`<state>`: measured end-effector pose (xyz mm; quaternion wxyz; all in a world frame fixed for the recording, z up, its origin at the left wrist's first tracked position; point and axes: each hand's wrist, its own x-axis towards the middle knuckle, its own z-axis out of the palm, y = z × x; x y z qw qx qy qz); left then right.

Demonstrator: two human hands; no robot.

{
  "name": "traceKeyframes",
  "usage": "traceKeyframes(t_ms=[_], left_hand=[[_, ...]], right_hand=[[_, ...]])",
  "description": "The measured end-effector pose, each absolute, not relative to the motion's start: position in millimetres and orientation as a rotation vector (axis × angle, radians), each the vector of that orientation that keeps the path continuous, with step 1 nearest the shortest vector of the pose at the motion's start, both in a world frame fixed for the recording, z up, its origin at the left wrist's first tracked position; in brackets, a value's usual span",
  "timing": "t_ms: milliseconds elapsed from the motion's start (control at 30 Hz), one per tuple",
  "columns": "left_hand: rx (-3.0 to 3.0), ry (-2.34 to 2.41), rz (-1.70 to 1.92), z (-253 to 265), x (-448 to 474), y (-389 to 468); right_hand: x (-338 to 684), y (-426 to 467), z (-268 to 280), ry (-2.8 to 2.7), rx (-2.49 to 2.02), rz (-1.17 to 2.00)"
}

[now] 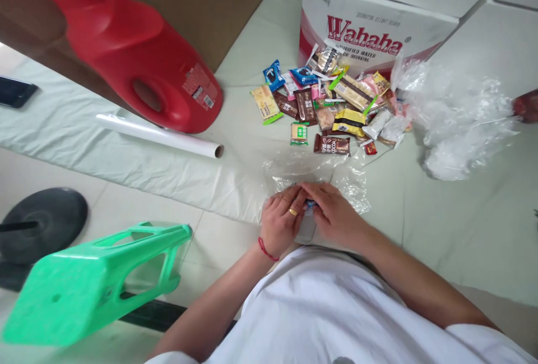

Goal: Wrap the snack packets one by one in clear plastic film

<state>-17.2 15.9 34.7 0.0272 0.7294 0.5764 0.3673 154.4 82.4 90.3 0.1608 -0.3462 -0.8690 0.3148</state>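
My left hand [282, 217], with a ring and a red cord at the wrist, meets my right hand [338, 215] close to my body. Fingers of both are curled together on a clear plastic bag [321, 167] lying on the pale cloth. Between them shows a bit of a small blue-wrapped packet [310, 204], mostly hidden by the fingers; whether it is inside the bag I cannot tell. Just beyond the bag spreads a heap of wrapped snacks, among them a brown cocoa bar [332, 144], a green-edged biscuit packet [299, 133] and a yellow packet [348, 122].
A Wahaba carton [374, 27] stands behind the snacks, crumpled clear plastic [458, 111] to their right. Leftward are a red jug [126, 44], a white roll [168, 135], a brown box [235, 10] and a phone [17, 92]. A green stool [63, 291] stands lower left.
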Motion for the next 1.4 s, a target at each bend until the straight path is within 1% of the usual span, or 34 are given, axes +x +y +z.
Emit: traceKeyframes(t_ms=[67,200,300,400,500,600,700,767,833,1000,1067,1233,1400], left_hand=[[2.298,1.787,1.113,34,-19,16],[2.331,1.805,1.096,35,-18,17],[2.325,1.870,1.091,40,-15,17],[2.349,1.959,1.055,47,-14,18],[2.407,1.963,1.002,53,-15,20],[2.447,1.934,0.975,57,-17,22],[2.487,1.914,0.946,59,-17,25],[2.513,1.910,0.927,60,-18,26],[2.534,1.919,0.903,61,-17,27],[2.533,1.943,0.856,62,-16,26],[2.515,1.939,0.837,62,-17,25],[2.351,1.886,0.860,56,-21,22],[1.931,1.884,0.980,43,-31,18]], right_hand=[[155,102,103,-2.449,-1.003,0.910],[147,151,117,-2.510,-1.161,0.584],[133,187,110,-2.719,-1.300,0.463],[120,210,95,-2.841,-1.418,0.465],[114,219,87,-2.850,-1.439,0.528],[114,222,89,-2.849,-1.381,0.603],[118,222,100,-2.856,-1.221,0.686],[121,220,110,-2.875,-1.142,0.735],[123,215,121,-2.908,-1.129,0.712],[130,173,144,-3.043,-1.085,0.342],[134,147,145,-3.084,-1.057,0.299],[145,92,113,-2.984,-1.039,0.393],[151,73,74,-2.732,-0.973,0.532]])
